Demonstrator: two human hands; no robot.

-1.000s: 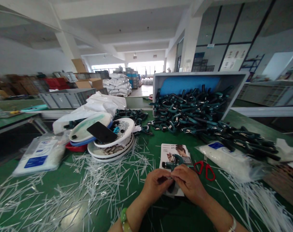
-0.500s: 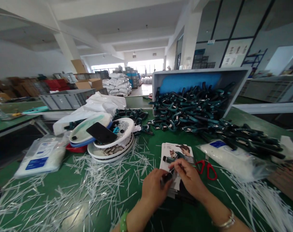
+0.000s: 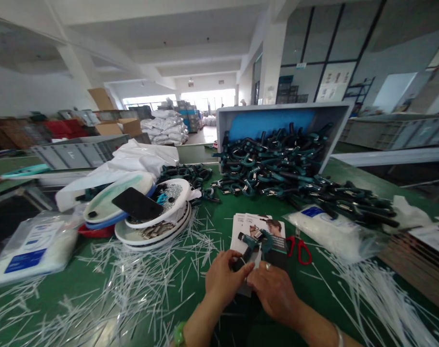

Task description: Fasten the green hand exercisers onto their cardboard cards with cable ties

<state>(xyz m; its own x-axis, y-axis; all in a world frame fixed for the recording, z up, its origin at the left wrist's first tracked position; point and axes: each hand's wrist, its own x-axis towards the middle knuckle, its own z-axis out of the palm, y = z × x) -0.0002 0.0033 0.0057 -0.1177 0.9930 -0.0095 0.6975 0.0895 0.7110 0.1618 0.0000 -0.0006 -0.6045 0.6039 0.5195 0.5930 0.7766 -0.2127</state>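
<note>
your left hand [image 3: 217,277]: thumb and forefinger narrowed by the tool's dark handle; what they pinch, cannot tell. your right hand [image 3: 273,291]: fingers curled in, seemingly closed on a pale strip [image 3: 259,256]. green hand tool [image 3: 266,242] lies on the printed cards [image 3: 238,224], just beyond your fingertips. red-handled scissors [image 3: 305,254] beside the cards, at right. judgement: steady tool and card with your left, draw the strip evenly with your right; too hard a pull could crease the card or skew the tool.
</note>
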